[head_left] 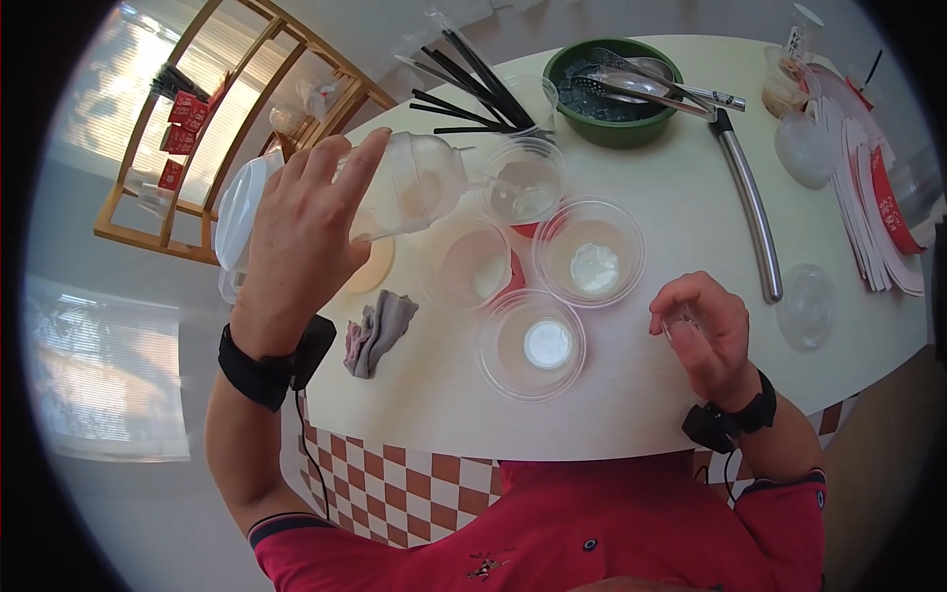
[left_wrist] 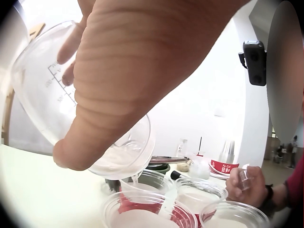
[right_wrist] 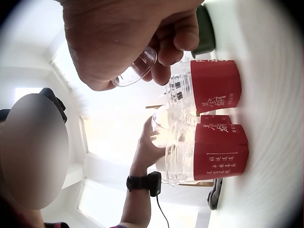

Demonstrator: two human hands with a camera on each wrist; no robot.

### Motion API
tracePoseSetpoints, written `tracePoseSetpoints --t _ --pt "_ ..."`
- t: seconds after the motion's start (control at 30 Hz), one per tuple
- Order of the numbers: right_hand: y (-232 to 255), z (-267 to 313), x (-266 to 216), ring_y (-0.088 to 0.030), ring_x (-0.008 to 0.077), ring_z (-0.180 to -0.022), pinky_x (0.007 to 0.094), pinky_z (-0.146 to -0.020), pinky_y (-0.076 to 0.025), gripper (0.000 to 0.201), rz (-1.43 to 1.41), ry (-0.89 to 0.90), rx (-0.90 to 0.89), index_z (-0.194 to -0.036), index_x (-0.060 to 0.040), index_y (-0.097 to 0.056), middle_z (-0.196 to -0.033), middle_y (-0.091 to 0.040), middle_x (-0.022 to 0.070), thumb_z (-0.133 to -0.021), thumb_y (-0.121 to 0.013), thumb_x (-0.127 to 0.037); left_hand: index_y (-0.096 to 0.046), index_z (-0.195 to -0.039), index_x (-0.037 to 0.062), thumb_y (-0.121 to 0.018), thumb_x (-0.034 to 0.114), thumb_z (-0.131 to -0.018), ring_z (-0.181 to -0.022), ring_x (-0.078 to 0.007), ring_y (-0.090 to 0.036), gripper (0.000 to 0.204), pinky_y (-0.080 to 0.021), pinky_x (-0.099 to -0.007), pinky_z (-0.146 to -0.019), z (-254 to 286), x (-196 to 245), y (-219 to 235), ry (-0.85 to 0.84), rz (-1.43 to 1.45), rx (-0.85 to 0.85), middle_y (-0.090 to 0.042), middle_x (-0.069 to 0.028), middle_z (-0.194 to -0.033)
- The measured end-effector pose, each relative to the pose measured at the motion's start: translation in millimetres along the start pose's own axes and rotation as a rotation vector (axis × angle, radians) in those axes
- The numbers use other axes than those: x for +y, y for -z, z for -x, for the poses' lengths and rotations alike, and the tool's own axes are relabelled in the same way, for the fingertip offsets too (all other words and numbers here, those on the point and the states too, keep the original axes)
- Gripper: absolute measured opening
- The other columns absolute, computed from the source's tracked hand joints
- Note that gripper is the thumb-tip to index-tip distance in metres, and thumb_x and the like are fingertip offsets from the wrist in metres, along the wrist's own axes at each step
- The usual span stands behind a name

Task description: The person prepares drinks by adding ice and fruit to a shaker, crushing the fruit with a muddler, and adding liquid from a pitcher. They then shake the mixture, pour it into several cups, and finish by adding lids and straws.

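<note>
My left hand [head_left: 311, 212] grips a clear measuring jug [head_left: 419, 183] tipped on its side over the table. Printed scale marks show on its wall in the left wrist view, and whitish liquid [left_wrist: 121, 159] lies at its lowered rim, a thin stream falling toward the cups. Nearest this rim in the head view is the rear clear cup [head_left: 525, 189]. Several clear cups with red sleeves [right_wrist: 218, 152] stand clustered, including a front cup [head_left: 533, 345] and a right cup [head_left: 590, 252]. My right hand [head_left: 705, 335] holds a small clear cup [right_wrist: 137, 69] in curled fingers, right of the cluster.
Black straws [head_left: 473, 84] stand behind the cups, beside a green basin [head_left: 617, 133] with metal utensils. A long metal-handled tool [head_left: 752, 212] and a clear lid [head_left: 806, 306] lie at right, near stacked sleeves [head_left: 858, 212]. A grey cloth [head_left: 380, 331] lies at left.
</note>
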State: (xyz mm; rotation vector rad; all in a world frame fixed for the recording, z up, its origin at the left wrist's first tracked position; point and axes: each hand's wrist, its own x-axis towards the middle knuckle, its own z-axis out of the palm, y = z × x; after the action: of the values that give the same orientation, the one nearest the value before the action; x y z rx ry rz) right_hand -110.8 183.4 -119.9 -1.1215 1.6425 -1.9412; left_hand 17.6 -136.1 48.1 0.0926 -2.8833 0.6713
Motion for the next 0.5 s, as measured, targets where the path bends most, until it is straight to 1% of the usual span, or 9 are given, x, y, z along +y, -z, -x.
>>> tracePoseSetpoints --t 0.1,0.2,0.3,0.4,0.5 --pt "1 0 -1 -0.058 0.0096 -0.069 0.0237 -0.066 -0.047 0.015 0.011 0.004 -0.003 -0.100 0.0011 -0.062 -0.078 -0.063 0.0049 -0.089 -0.058 -0.008 -0.050 -0.143 0.0142 -0.083 0.001 -0.059 -0.113 -0.0332 -0.059 0.091 -0.049 -0.0425 -0.095 0 4 3 0.046 0.117 -0.028 -0.060 -0.0140 -0.123" --pt "1 0 0 -0.058 0.0095 -0.069 0.0238 -0.066 -0.047 0.015 0.015 0.007 0.001 -0.100 0.0011 -0.062 -0.078 -0.063 0.0048 -0.088 -0.058 -0.008 -0.045 -0.146 0.0138 -0.084 0.005 -0.061 -0.118 -0.0378 -0.058 0.095 -0.049 -0.0446 -0.101 1 5 2 0.144 0.322 -0.107 -0.057 -0.0157 -0.131" --pt "0 0 -1 -0.058 0.0096 -0.069 0.0239 -0.065 -0.047 0.015 0.011 -0.001 0.005 -0.100 0.0011 -0.062 -0.078 -0.063 0.0048 -0.088 -0.058 -0.008 -0.045 -0.147 0.0126 -0.084 0.007 -0.062 -0.119 -0.0348 -0.058 0.093 -0.049 -0.0437 -0.103 6 7 -9 0.203 0.461 -0.085 -0.057 -0.0155 -0.131" --pt "1 0 0 -0.058 0.0100 -0.069 0.0240 -0.065 -0.047 0.015 0.014 0.007 0.004 -0.100 0.0009 -0.062 -0.078 -0.063 0.0050 -0.088 -0.058 -0.009 -0.044 -0.147 0.0119 -0.084 0.007 -0.063 -0.121 -0.0328 -0.058 0.093 -0.048 -0.0423 -0.105 14 3 -16 0.226 0.488 -0.087 -0.057 -0.0153 -0.132" --pt "0 1 1 -0.059 0.0105 -0.069 0.0242 -0.065 -0.048 0.015 0.012 0.011 0.013 -0.100 0.0007 -0.062 -0.078 -0.063 0.0054 -0.088 -0.058 -0.009 -0.045 -0.146 0.0117 -0.085 0.006 -0.062 -0.122 -0.0331 -0.057 0.093 -0.048 -0.0421 -0.104 23 -1 -12 0.221 0.450 -0.104 -0.056 -0.0154 -0.134"
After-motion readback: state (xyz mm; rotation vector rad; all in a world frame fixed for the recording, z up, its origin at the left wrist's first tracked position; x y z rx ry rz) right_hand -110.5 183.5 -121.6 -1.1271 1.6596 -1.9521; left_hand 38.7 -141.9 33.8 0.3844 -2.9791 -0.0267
